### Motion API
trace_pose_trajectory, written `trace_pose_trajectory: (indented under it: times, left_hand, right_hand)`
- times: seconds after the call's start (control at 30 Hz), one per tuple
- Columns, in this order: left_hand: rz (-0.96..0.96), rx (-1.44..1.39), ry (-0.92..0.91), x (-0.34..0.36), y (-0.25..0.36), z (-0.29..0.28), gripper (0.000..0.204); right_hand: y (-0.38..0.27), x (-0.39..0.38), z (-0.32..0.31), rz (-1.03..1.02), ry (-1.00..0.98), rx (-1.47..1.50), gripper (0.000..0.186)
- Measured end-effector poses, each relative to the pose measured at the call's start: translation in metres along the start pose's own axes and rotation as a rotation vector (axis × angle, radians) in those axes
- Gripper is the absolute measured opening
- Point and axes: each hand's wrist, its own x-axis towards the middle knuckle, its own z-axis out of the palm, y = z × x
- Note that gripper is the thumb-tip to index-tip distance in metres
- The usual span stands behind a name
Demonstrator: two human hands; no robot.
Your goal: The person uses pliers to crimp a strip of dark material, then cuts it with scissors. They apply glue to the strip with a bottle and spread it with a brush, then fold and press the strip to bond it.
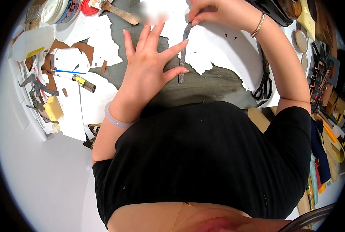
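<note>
A narrow dark grey strip (183, 58) runs nearly upright over a dark, streaked work board (218, 83). My left hand (145, 63) lies flat with its fingers spread, its index finger and thumb touching the strip along its length. At the strip's far end, my right hand (215, 13) pinches it between thumb and fingers. White paper with ragged edges (226, 50) covers part of the board to the right of the strip. A blurred patch hides what lies just beyond my left fingertips.
Black scissors (263, 87) lie right of the board. At left are brown scraps (85, 52), a yellow-and-black tool (83, 82), a yellow sponge-like block (53, 108) and a translucent container (33, 43). A white tub (58, 9) and a wooden-handled tool (120, 13) stand farther back.
</note>
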Motion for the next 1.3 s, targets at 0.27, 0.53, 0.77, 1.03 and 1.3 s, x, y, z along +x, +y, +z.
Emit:
trace_pose_trajectory:
  times: [0.27,0.53,0.77,1.03,1.3]
  left_hand:
    - [0.005,-0.001,0.005,0.000,0.000,-0.001,0.066]
    - [0.015,0.010,0.008,0.000,0.001,-0.001,0.066]
    - [0.040,0.041,0.033,0.000,0.002,-0.001,0.059]
    - [0.050,0.053,0.023,0.001,0.002,-0.001,0.059]
    - [0.045,0.068,0.001,0.005,0.003,-0.003,0.065]
  right_hand:
    - [-0.002,0.005,-0.003,-0.001,-0.033,-0.024,0.009]
    - [-0.008,0.011,-0.009,-0.110,-0.053,-0.198,0.006]
    - [-0.016,0.022,-0.009,0.117,-0.176,-0.185,0.010]
    - [-0.020,0.026,-0.015,0.228,-0.219,-0.181,0.014]
    - [-0.013,0.019,-0.013,0.171,-0.173,-0.208,0.013]
